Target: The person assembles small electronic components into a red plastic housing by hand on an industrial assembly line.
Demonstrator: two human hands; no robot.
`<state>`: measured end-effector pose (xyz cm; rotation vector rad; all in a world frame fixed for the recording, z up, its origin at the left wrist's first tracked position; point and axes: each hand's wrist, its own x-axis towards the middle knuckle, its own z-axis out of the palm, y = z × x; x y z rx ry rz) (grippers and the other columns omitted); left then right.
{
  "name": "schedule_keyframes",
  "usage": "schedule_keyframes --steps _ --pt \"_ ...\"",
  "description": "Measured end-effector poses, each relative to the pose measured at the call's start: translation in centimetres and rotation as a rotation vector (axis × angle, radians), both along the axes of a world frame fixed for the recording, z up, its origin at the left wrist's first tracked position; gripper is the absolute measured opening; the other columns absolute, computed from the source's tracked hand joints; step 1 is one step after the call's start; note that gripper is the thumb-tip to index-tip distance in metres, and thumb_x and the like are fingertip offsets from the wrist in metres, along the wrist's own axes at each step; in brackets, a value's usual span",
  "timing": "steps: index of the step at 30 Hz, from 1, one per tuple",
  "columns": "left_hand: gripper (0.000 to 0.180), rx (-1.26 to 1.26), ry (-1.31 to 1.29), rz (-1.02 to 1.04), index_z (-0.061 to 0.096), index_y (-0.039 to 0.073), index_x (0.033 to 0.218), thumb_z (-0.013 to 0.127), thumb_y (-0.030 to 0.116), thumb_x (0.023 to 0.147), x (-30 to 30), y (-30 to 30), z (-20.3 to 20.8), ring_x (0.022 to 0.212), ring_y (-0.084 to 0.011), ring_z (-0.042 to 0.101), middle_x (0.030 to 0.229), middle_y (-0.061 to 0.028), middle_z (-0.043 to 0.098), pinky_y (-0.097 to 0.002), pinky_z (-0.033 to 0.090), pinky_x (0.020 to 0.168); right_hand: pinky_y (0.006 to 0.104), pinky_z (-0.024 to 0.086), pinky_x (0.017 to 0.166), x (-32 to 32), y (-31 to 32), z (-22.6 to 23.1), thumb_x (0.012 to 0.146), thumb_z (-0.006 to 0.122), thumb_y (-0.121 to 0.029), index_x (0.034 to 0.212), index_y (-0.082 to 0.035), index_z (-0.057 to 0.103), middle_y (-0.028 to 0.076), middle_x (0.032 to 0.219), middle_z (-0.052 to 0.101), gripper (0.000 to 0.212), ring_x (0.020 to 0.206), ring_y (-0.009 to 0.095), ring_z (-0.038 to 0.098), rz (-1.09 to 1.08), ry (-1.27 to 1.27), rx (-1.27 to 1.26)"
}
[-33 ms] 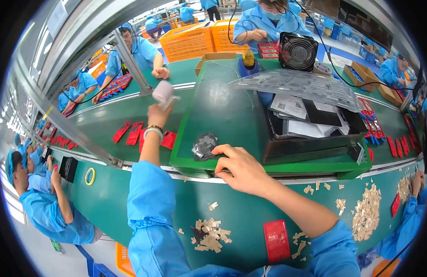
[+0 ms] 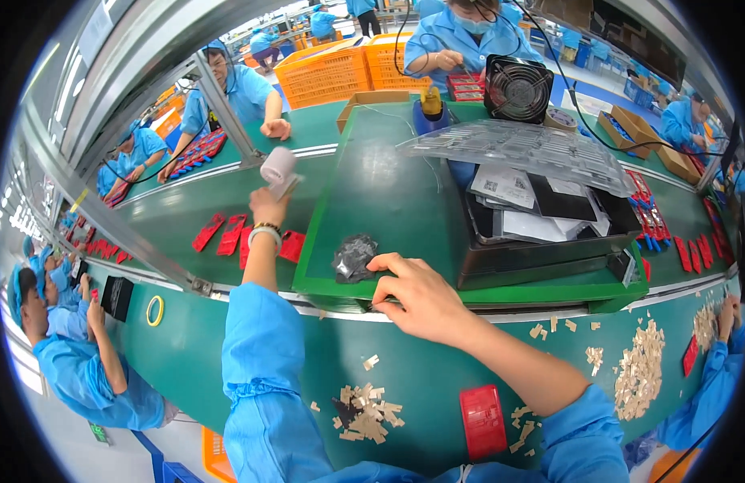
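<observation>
Stretched out over the far green belt, my left hand [image 2: 268, 208] is closed on a pale pinkish-white roll [image 2: 278, 165] that has a light flap or strip at its lower side. Its fingers are partly hidden behind the hand's back. My right hand [image 2: 425, 299] hovers at or rests on the front edge of a green raised platform [image 2: 372, 177]; I cannot tell which. Its thumb and forefinger are apart, with nothing seen between them. Just left of its forefinger lies a crumpled dark grey plastic piece [image 2: 355, 258]. Red flat parts [image 2: 231, 234] lie on the belt below my left hand.
A black box of papers [image 2: 542, 253] under a clear plastic tray [image 2: 517, 149] stands on the platform. Nearer me are small pale metal pieces [image 2: 368, 414] and a red case [image 2: 483, 420]. A slanted metal post [image 2: 107, 193] crosses at left. Co-workers sit around; a yellow ring [image 2: 155, 311] lies left.
My left hand and the roll sit slightly lower and further left. The right hand keeps its pose beside the crumpled plastic.
</observation>
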<state>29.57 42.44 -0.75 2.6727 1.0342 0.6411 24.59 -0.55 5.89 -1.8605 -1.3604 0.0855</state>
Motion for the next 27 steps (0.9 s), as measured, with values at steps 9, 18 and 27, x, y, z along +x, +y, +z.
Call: schedule_keyframes --steps 9,18,27 --pt "0.089 -0.333 -0.323 -0.121 0.007 0.003 0.154 0.062 0.008 0.084 -4.5 2.6 -2.9 0.149 -0.0378 0.008 0.159 -0.0291 0.0 -0.0382 0.015 0.119 0.0426 0.039 0.101 -0.2 0.6 -0.3 0.078 0.069 -0.01 0.079 -0.009 0.062 0.007 0.131 0.054 0.007 0.119 0.031 0.05 0.015 -0.14 0.117" --pt "0.044 -0.543 -0.483 -0.665 0.051 0.002 0.132 0.057 -0.002 0.089 -19.2 -25.5 8.0 0.116 -0.0164 0.055 0.124 -0.009 0.058 -0.0316 0.045 0.098 0.0283 0.046 0.071 -1.7 -3.2 -0.8 0.081 0.069 -0.005 0.083 -0.005 0.066 0.006 0.102 0.058 0.004 0.088 0.017 0.058 -0.067 0.369 0.428" --pt "0.032 -1.11 -0.208 -0.801 0.056 0.0 0.117 0.068 0.003 0.087 -25.7 -43.2 5.0 0.077 -0.0108 0.064 0.092 -0.0068 0.069 -0.0239 0.051 0.069 0.026 0.052 0.073 -10.4 -17.3 -2.1 0.087 0.065 -0.003 0.104 0.001 0.07 0.007 0.092 0.068 0.018 0.08 0.013 0.066 -0.099 0.619 0.267"
